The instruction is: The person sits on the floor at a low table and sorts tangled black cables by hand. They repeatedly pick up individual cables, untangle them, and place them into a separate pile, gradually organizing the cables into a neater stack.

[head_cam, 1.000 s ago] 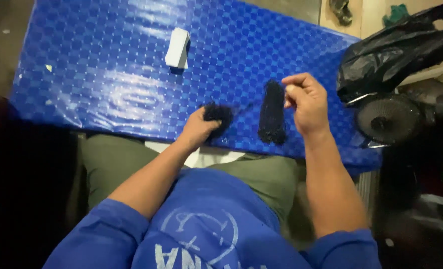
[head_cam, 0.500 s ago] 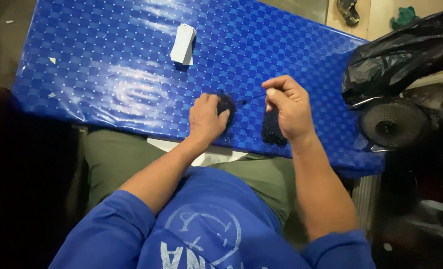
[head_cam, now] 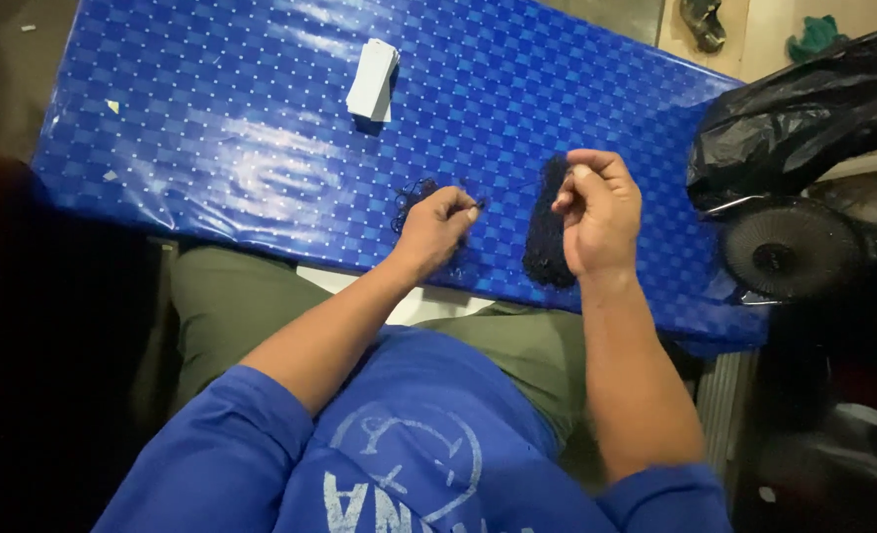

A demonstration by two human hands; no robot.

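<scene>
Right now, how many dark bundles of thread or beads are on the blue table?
2. A long dark bundle lies beside the right hand. A smaller loose tangle sits at the left hand, partly covered by it, so more may be hidden beneath.

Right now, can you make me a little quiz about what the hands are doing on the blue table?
1. True or false: the white block lies between the two hands.
2. Which hand pinches the long dark bundle? A) left hand B) right hand C) neither
3. What colour is the bag past the table's right end?

Key:
1. False; it lies apart, farther up the table.
2. B
3. Black
</scene>
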